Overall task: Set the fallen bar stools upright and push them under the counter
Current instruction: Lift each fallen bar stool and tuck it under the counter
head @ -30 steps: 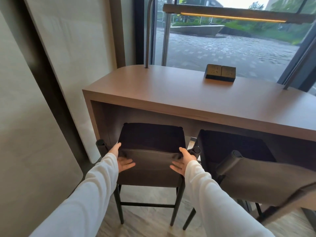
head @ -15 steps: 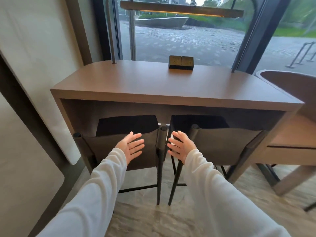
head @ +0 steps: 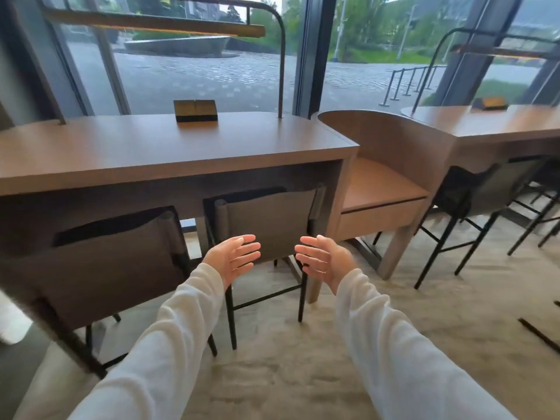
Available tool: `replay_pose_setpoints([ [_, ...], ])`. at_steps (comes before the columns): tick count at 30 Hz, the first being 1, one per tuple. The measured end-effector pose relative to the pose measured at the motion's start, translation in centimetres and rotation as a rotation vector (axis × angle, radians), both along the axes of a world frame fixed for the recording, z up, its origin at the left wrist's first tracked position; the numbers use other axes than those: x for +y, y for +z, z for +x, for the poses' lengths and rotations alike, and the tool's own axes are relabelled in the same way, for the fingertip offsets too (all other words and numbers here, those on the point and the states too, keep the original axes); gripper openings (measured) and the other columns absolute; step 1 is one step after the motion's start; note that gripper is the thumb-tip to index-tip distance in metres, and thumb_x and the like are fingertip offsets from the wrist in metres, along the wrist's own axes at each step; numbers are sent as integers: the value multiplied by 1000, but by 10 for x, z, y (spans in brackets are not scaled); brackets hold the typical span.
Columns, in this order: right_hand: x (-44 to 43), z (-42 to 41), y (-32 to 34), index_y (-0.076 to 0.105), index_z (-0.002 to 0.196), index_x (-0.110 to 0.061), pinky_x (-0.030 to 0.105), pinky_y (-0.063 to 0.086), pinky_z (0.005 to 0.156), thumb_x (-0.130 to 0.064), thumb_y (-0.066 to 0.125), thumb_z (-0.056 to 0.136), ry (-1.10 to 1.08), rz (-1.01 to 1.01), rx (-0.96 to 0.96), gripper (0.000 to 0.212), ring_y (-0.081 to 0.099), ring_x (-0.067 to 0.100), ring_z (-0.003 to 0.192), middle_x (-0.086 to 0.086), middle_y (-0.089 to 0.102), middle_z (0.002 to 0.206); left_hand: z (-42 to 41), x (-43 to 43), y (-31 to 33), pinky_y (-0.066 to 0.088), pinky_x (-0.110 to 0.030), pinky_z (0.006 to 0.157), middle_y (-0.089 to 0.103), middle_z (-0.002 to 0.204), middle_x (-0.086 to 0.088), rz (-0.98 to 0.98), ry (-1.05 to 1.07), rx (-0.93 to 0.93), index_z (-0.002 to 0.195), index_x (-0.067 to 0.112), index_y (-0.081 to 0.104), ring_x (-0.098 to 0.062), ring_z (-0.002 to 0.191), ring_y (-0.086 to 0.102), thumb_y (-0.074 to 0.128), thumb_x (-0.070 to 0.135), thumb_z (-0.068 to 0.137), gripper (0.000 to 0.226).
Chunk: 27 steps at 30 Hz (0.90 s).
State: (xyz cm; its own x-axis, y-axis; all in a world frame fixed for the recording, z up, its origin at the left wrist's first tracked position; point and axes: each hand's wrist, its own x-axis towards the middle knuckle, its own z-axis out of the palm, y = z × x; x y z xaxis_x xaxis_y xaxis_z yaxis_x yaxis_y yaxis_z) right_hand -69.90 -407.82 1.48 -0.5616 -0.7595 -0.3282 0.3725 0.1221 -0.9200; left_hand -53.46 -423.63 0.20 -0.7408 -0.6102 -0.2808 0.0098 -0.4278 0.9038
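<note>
Two bar stools are seen standing upright at the counter [head: 169,153], so the long axis of each is pretty much vertical, black legs down on the floor [head: 303,374] and seat up top. The left stool [head: 106,268] is parked near the frame's left edge, where its legs look a bit slanted. The right stool [head: 269,225] is set just beside it, close to the counter's right end panel. Both backrests are turned toward the camera and both dark seats are pointed at the window [head: 197,71], tucked in under the counter top. Nothing is held: the left hand [head: 233,257] and right hand [head: 325,259] are held up in front of the right stool's backrest, fingers straight and spread, palms turned toward each other, with a gap left between them. White sleeves [head: 169,344] are worn on both arms. A dark socket block [head: 196,110] is sat on the counter top under a lamp bar [head: 151,24]. A low bench seat [head: 381,183] is fitted to the right of the counter, then a second counter [head: 485,122] with more stools [head: 472,189] pushed under it.
</note>
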Motion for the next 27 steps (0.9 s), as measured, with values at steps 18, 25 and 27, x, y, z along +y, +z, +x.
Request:
replay_pose_setpoints([
  [18, 401, -137, -5, 70, 97, -19, 28, 50, 70, -35, 45, 94, -694, -54, 1, 30, 70, 14, 88, 3, 75, 96, -261, 334, 5, 46, -37, 92, 68, 103, -8, -21, -641, 19, 103, 13, 64, -24, 95, 64, 47, 16, 92, 21],
  [25, 496, -192, -8, 67, 103, -17, 30, 47, 76, -30, 44, 95, -947, -54, 19, 28, 66, 17, 91, 8, 71, 102, -372, 427, -1, 52, -36, 84, 71, 101, -8, -37, -873, 35, 103, 16, 66, -24, 93, 67, 48, 13, 93, 21],
  [27, 517, -213, -9, 69, 102, -18, 32, 48, 80, -30, 45, 94, -1012, -47, 37, 27, 67, 18, 93, 8, 73, 102, -407, 450, -2, 49, -38, 90, 70, 104, -10, -44, -927, 36, 105, 17, 66, -25, 95, 67, 49, 12, 92, 21],
])
